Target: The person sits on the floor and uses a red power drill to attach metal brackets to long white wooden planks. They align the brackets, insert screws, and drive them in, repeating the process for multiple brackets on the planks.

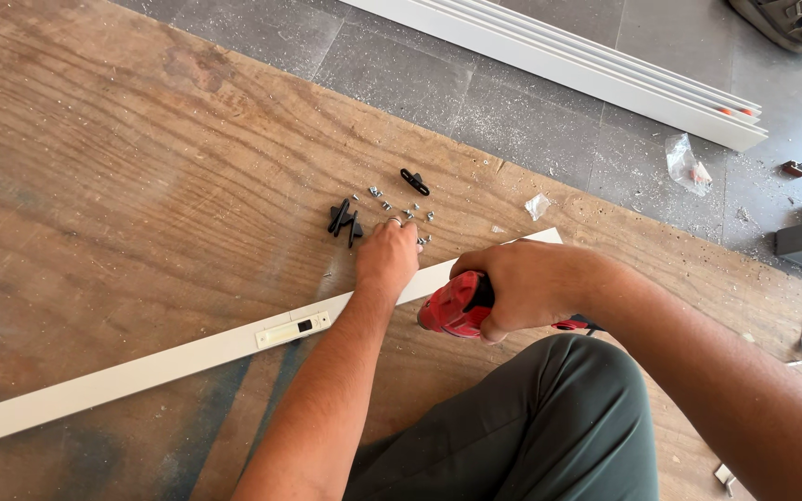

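Wide plywood board (122, 167) laid flat over grey floor tiles (512, 83), serving as a work surface. Long white profile (141, 369) stretched diagonally across it, latch plate (292, 329) facing up, probably for easy reach. Stacked white rails (605, 70) parked well apart on the tiles. Right hand (522, 288) wrapped firmly around red power drill (457, 306), nose low beside the profile. Left hand (387, 255) over loose screws (401, 211) and black clips (345, 221); fingertips hidden, pinch unclear. Small clear plastic bag (687, 165), crumpled, near the rails.

Screws (401, 211) and clips (343, 221) on plywood (141, 186), just behind the profile (141, 371).
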